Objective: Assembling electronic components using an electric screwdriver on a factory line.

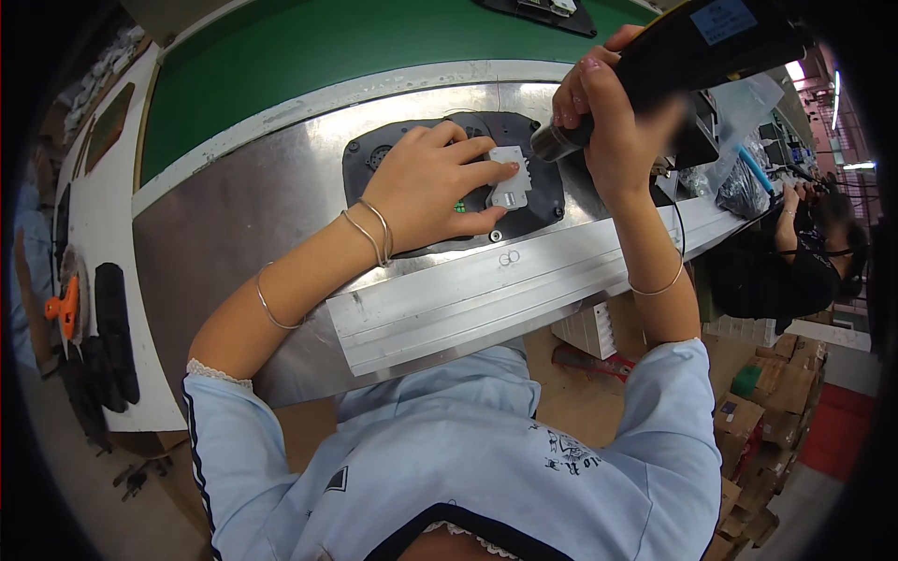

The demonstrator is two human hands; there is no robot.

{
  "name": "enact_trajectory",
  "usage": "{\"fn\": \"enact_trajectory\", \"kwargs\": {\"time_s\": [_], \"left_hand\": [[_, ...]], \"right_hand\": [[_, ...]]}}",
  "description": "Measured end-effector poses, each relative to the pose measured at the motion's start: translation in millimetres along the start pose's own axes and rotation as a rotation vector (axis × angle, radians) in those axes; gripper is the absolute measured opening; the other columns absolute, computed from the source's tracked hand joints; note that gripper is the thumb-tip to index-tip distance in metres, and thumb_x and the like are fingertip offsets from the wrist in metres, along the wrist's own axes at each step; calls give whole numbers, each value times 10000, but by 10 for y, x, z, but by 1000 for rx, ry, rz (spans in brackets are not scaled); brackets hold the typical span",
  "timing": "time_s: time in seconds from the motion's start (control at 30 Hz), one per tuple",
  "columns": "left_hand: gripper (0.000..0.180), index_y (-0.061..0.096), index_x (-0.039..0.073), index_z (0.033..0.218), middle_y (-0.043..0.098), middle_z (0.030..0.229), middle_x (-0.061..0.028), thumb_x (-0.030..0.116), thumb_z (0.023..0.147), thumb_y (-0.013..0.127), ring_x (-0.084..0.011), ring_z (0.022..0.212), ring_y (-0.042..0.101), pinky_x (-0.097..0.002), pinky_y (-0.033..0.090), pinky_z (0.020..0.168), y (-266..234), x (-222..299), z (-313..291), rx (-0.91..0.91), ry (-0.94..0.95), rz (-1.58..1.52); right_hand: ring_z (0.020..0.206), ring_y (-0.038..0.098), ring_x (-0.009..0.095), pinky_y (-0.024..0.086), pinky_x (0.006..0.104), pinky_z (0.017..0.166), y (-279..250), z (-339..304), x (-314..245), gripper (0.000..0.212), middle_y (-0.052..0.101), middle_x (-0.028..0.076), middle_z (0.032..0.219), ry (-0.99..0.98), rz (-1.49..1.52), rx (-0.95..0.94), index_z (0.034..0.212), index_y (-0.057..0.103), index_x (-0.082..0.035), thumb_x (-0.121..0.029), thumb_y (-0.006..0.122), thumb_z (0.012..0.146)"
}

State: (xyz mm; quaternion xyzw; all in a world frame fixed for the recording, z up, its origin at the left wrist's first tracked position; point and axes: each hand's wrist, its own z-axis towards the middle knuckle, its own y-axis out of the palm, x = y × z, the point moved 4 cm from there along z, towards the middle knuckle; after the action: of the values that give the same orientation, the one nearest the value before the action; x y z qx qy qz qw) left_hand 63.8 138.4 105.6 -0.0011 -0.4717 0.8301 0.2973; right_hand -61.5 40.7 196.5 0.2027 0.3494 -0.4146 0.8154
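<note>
head | left grip (428, 179) clamped on white module (510, 190) beneath fingertips (511, 167) | right grip (615, 136) around black driver (669, 61)

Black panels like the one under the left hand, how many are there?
2. One panel lies on the metal bench under the left hand; the second panel is on the green surface, cut off by the picture's top edge. More may be hidden.

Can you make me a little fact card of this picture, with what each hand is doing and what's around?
Left hand: fingers on a white part
Right hand: gripping a black power tool
White part: on a black panel
Black panel: lying on a metal tabletop
Nearer the body: long silver bar
Beyond: green surface
</note>
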Motion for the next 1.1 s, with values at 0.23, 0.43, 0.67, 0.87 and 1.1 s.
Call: {"fn": "enact_trajectory", "kwargs": {"time_s": [0.23, 0.43, 0.67, 0.87, 1.1], "left_hand": [[381, 707, 205, 1108, 650, 1138, -21, 400, 781, 691, -222, 974, 568, -365, 459, 863, 12, 9, 13, -9, 10, 15], [374, 703, 189, 1106, 646, 1152, -23, 351, 769, 711, -236, 958, 571, -373, 473, 862, -6, 20, 1, -9, 9, -21], [372, 706, 190, 1098, 655, 1155, -20, 384, 780, 710, -231, 970, 571, -370, 467, 866, -30, 20, 1, -9, 4, 3], [362, 711, 191, 1096, 657, 1151, -21, 374, 784, 709, -228, 959, 572, -361, 472, 865, -16, 29, 6, 1, 10, -7], [370, 709, 193, 1103, 660, 1139, -18, 380, 784, 704, -224, 958, 570, -356, 477, 855, -15, 15, 5, 3, 11, 17]], "right_hand": [[491, 506, 123, 440, 279, 459, 16, -4, 83, 229, 532, 64, 680, 44, -71, -44, 1088, 481, 21, -13, 599, 895], [458, 486, 137, 428, 276, 435, -131, -1, -436, 322, 481, 55, 625, -45, -119, -14, 1184, 497, 46, -31, 586, 884], [502, 482, 156, 434, 307, 516, -879, 41, -833, 257, 452, 43, 620, -134, -229, 120, 1122, 496, -33, -21, 574, 878], [517, 488, 153, 427, 315, 532, -1061, 83, -632, 204, 484, 54, 639, -85, -173, 146, 1067, 508, -35, -7, 580, 878], [484, 450, 138, 407, 302, 499, -988, 59, -618, 185, 437, 35, 610, -43, -155, 155, 1050, 496, -19, -14, 570, 881]]}}
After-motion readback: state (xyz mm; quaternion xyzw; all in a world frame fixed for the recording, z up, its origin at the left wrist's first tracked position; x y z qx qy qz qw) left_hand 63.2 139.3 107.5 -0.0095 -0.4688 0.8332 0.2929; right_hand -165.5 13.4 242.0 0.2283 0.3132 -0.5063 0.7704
